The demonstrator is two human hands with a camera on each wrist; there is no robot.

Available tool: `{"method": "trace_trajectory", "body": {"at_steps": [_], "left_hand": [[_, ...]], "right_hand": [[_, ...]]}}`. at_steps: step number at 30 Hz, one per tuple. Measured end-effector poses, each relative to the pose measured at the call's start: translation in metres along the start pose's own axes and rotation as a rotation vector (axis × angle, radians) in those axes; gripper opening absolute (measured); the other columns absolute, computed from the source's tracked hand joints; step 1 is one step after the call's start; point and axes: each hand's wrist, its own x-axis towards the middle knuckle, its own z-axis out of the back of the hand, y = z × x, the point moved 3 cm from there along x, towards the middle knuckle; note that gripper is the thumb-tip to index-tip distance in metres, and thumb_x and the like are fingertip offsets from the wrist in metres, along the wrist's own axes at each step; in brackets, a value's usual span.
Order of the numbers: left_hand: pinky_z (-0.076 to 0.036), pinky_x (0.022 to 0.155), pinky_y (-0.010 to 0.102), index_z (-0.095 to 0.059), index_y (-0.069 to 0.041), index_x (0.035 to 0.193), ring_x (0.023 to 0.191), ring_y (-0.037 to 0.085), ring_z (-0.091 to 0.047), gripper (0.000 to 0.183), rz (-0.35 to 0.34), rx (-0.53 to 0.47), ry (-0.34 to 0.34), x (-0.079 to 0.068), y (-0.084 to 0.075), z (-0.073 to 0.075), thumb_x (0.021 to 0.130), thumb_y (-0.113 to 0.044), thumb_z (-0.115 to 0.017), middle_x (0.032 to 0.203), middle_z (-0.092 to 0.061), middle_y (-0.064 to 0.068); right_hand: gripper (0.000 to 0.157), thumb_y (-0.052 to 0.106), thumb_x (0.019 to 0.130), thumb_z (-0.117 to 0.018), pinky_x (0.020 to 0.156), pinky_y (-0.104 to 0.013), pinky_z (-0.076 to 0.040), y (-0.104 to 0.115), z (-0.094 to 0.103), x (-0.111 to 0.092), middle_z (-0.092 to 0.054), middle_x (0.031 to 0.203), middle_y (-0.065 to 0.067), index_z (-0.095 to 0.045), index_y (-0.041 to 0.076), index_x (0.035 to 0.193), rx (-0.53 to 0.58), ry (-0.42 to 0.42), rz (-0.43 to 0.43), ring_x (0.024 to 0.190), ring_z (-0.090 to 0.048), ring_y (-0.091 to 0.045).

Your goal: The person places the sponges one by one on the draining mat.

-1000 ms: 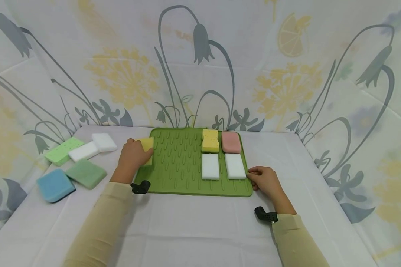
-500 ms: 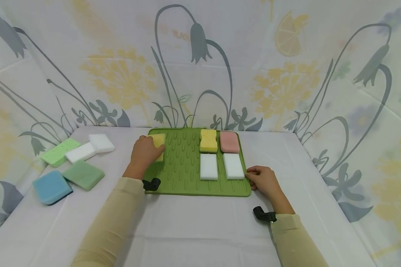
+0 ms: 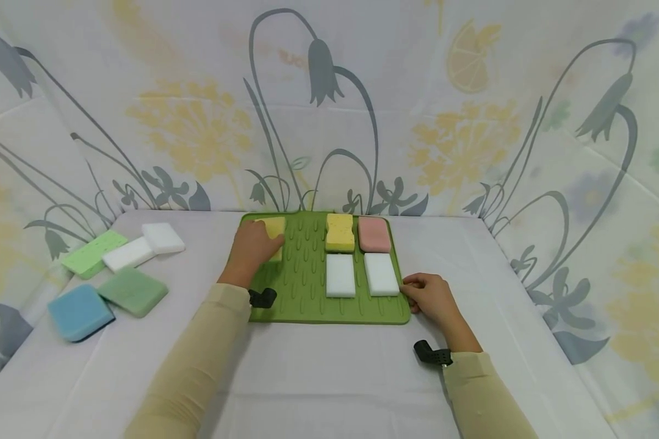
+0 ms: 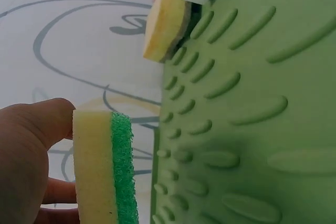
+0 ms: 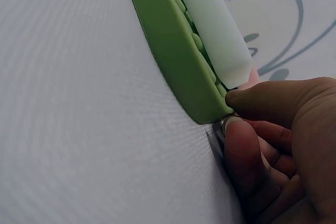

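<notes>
My left hand (image 3: 252,247) grips a yellow sponge (image 3: 276,227) above the left part of a green ribbed mat (image 3: 302,308). In the left wrist view this sponge (image 4: 94,166) has a green scouring layer facing the mat, with a gap between them. At the mat's right edge, my right hand (image 3: 434,299) pinches the rim between thumb and finger, as the right wrist view shows. On the mat's right half lie a notched yellow sponge (image 3: 340,233), a pink sponge (image 3: 374,235) and two white sponges, one left (image 3: 340,275), one right (image 3: 381,274).
Left of the mat lie a light green sponge (image 3: 93,254), a white sponge (image 3: 129,253) touching another white block (image 3: 163,238), a green pad (image 3: 133,291) and a blue sponge (image 3: 80,313). A patterned cloth (image 3: 208,122) rises behind the table.
My left hand has carried the yellow sponge rightward, from the mat's left edge to over its left part. My right hand stays at the mat's right edge.
</notes>
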Motion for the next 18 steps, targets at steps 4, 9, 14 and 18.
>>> {"method": "trace_trajectory", "body": {"at_steps": [4, 9, 14, 18], "left_hand": [[-0.046, 0.076, 0.042, -0.058, 0.0, 0.081, 0.087, 0.032, -0.053, 0.037, 0.004, 0.0, 0.006, 0.003, -0.007, -0.003, 0.089, -0.036, -0.053, 0.097, -0.062, 0.021], [-0.048, 0.085, 0.046, -0.062, 0.004, 0.096, 0.097, 0.035, -0.057, 0.046, -0.002, 0.041, 0.013, 0.007, -0.012, -0.008, 0.091, -0.04, -0.053, 0.107, -0.062, 0.023], [-0.047, 0.075, 0.044, -0.06, 0.001, 0.087, 0.084, 0.032, -0.055, 0.041, -0.006, 0.029, 0.021, 0.011, -0.015, -0.013, 0.092, -0.039, -0.053, 0.099, -0.062, 0.021], [-0.047, 0.072, 0.042, -0.057, -0.003, 0.081, 0.08, 0.03, -0.055, 0.04, -0.01, 0.038, 0.03, 0.015, -0.017, -0.018, 0.092, -0.04, -0.052, 0.096, -0.061, 0.02]], "right_hand": [[0.032, 0.023, 0.091, -0.066, 0.055, -0.03, -0.056, -0.002, 0.0, 0.001, -0.067, 0.077, -0.008, -0.066, 0.0, 0.113, 0.005, -0.001, 0.003, 0.06, -0.061, -0.015], [0.032, 0.023, 0.091, -0.066, 0.054, -0.03, -0.056, -0.002, -0.001, 0.002, -0.067, 0.077, -0.009, -0.066, 0.0, 0.113, 0.009, 0.003, 0.0, 0.06, -0.061, -0.015], [0.033, 0.023, 0.091, -0.067, 0.054, -0.029, -0.056, -0.001, 0.0, 0.001, -0.067, 0.078, -0.009, -0.066, -0.001, 0.113, 0.02, 0.005, 0.0, 0.06, -0.06, -0.013], [0.033, 0.023, 0.091, -0.066, 0.054, -0.028, -0.055, 0.0, 0.0, 0.0, -0.067, 0.077, -0.008, -0.066, -0.001, 0.113, 0.019, 0.006, 0.001, 0.059, -0.06, -0.013]]}}
